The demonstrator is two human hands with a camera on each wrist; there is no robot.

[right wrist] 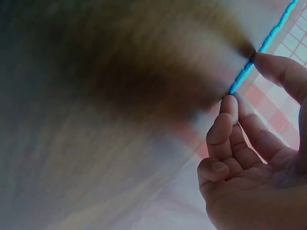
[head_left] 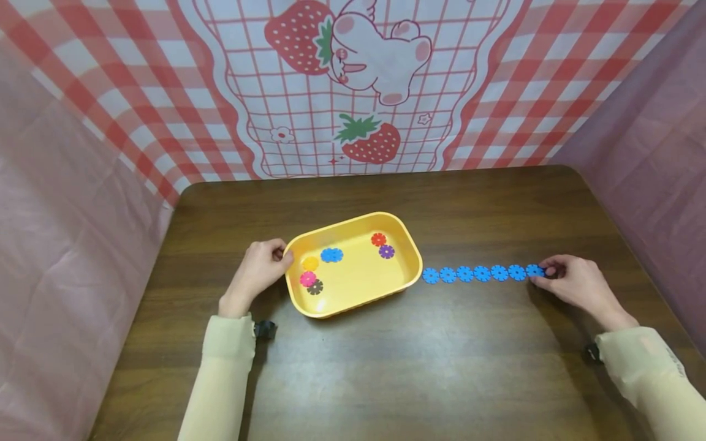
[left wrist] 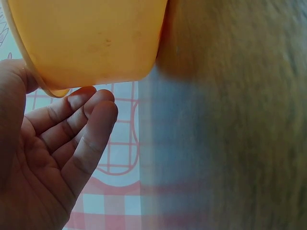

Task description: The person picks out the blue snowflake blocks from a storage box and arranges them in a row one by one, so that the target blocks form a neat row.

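Note:
My left hand grips the left rim of a yellow plastic basin, thumb over the edge and fingers underneath outside, as the left wrist view shows. Blue notched snowflake discs run in a straight row from beside the basin's right end. At the row's far right end, my right hand pinches the last blue disc between thumb and fingers. Seen edge-on in the right wrist view, the row is a thin blue strip. Whether the discs interlock or only touch cannot be told.
Inside the basin lie blue discs, a yellow disc, a pink disc, a dark brown disc, a red disc and a purple disc. A checked strawberry cloth hangs behind the brown wooden table.

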